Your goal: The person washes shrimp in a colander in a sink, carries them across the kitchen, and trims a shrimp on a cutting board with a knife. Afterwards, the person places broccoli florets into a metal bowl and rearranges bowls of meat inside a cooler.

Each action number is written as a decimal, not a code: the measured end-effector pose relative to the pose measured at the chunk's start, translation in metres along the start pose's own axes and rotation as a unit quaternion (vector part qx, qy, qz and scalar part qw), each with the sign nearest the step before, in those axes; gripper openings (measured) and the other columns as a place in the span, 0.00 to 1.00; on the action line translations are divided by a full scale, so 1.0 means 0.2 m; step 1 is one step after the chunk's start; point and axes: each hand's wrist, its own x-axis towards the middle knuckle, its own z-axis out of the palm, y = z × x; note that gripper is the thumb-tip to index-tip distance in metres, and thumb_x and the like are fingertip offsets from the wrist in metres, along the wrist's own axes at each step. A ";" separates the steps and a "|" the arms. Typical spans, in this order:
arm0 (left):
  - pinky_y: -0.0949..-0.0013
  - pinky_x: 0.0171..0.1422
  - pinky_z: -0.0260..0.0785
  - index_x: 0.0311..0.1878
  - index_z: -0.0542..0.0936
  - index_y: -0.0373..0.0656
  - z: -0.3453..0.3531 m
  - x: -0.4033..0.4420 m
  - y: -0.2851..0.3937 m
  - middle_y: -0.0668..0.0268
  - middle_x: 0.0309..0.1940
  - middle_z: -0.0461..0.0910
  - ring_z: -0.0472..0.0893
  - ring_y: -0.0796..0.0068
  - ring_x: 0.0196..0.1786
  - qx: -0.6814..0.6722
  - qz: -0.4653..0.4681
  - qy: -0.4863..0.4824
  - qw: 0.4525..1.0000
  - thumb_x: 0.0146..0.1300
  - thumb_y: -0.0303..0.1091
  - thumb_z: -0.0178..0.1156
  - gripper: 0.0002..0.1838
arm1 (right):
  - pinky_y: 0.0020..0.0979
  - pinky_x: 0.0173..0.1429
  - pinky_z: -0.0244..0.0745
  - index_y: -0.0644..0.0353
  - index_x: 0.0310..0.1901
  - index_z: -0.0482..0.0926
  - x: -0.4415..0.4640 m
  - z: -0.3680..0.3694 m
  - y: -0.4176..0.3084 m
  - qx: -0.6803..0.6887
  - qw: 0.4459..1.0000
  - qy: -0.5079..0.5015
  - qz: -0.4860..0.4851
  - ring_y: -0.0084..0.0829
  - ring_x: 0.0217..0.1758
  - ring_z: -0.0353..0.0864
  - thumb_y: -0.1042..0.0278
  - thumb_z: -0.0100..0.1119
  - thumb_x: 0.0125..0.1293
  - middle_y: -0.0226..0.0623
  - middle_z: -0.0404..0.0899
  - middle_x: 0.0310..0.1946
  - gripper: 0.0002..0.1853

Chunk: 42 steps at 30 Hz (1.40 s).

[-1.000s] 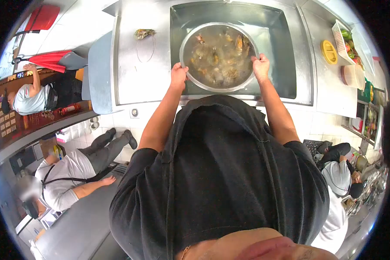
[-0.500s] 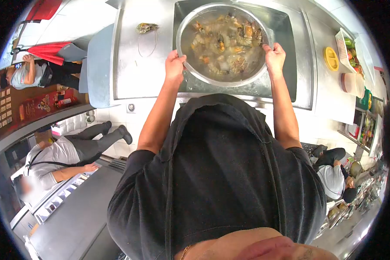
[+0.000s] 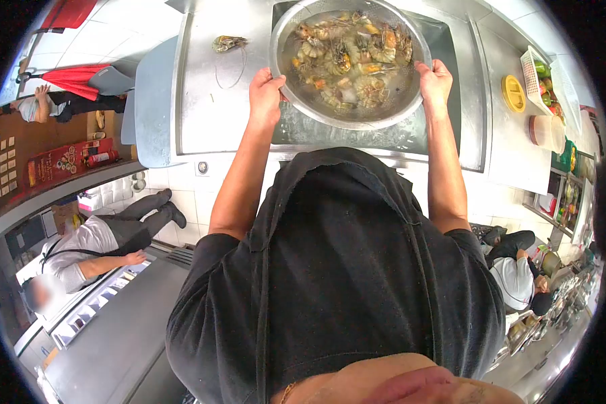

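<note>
A round metal bowl (image 3: 353,124) is held over the sink (image 3: 417,138), tilted, with several prawns (image 3: 343,60) lying in cloudy water inside it. My left hand (image 3: 266,93) grips the bowl's left rim, and my right hand (image 3: 435,83) grips the rim on the opposite side. One single prawn (image 3: 227,44) with long feelers rests on the steel counter (image 3: 205,121) left of the sink.
Right of the sink are a yellow lid (image 3: 514,93), a plastic tub (image 3: 547,132) and a white basket (image 3: 533,84) of vegetables. One person (image 3: 94,246) stands at lower left, another (image 3: 515,276) at lower right, and a third (image 3: 44,106) at upper left.
Both my hands have raised the bowl and moved it away from me, towards the sink's far edge. The prawns show more clearly, and the water looks lower in the bowl.
</note>
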 end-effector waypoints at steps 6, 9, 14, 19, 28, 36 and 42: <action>0.72 0.24 0.65 0.42 0.75 0.39 0.04 -0.01 0.04 0.67 0.29 0.78 0.75 0.77 0.24 0.001 0.007 0.010 1.000 0.62 0.20 0.53 0.06 | 0.25 0.28 0.63 0.63 0.28 0.78 0.07 -0.03 0.05 -0.043 0.999 -0.014 -0.015 0.18 0.23 0.67 0.74 0.63 0.56 0.25 0.73 0.20 0.04; 0.72 0.23 0.65 0.41 0.76 0.38 0.03 0.01 0.01 0.66 0.29 0.78 0.75 0.77 0.23 0.002 0.003 0.002 1.000 0.62 0.21 0.53 0.06 | 0.24 0.26 0.61 0.59 0.24 0.75 0.03 0.00 0.02 -0.005 1.000 -0.001 -0.012 0.14 0.21 0.64 0.74 0.64 0.57 0.21 0.71 0.19 0.08; 0.71 0.24 0.69 0.38 0.74 0.40 0.02 0.07 -0.14 0.66 0.28 0.78 0.78 0.75 0.25 0.033 -0.049 0.003 0.998 0.61 0.22 0.54 0.04 | 0.26 0.27 0.62 0.63 0.25 0.75 0.12 -0.01 0.31 -0.053 0.998 -0.001 0.015 0.18 0.23 0.65 0.74 0.63 0.56 0.25 0.71 0.19 0.07; 0.71 0.24 0.69 0.41 0.75 0.40 -0.01 0.11 -0.31 0.66 0.28 0.78 0.77 0.75 0.25 0.101 -0.087 0.036 0.990 0.62 0.24 0.55 0.05 | 0.27 0.33 0.68 0.67 0.35 0.79 0.04 0.02 0.39 -0.049 0.997 -0.012 0.057 0.21 0.29 0.73 0.75 0.62 0.56 0.32 0.79 0.28 0.06; 0.70 0.25 0.72 0.47 0.72 0.39 -0.04 0.21 -0.48 0.65 0.35 0.78 0.79 0.73 0.30 0.168 -0.112 0.021 0.979 0.66 0.26 0.52 0.08 | 0.40 0.46 0.74 0.63 0.46 0.74 0.07 0.04 0.69 -0.285 0.958 -0.005 -0.024 0.46 0.39 0.82 0.65 0.59 0.60 0.52 0.82 0.36 0.16; 0.71 0.22 0.74 0.52 0.68 0.40 -0.01 0.21 -0.49 0.62 0.34 0.79 0.78 0.74 0.23 0.166 -0.124 -0.019 0.978 0.70 0.29 0.49 0.10 | 0.52 0.53 0.70 0.61 0.54 0.64 0.12 0.06 0.81 -0.365 0.931 -0.020 0.020 0.63 0.46 0.78 0.62 0.53 0.62 0.65 0.79 0.40 0.21; 0.69 0.21 0.74 0.53 0.67 0.40 -0.03 0.20 -0.54 0.61 0.33 0.78 0.77 0.74 0.21 0.166 -0.146 -0.028 0.975 0.70 0.28 0.48 0.10 | 0.52 0.53 0.70 0.61 0.54 0.63 0.15 0.06 0.88 -0.361 0.932 -0.037 0.005 0.63 0.46 0.78 0.60 0.51 0.62 0.64 0.79 0.40 0.21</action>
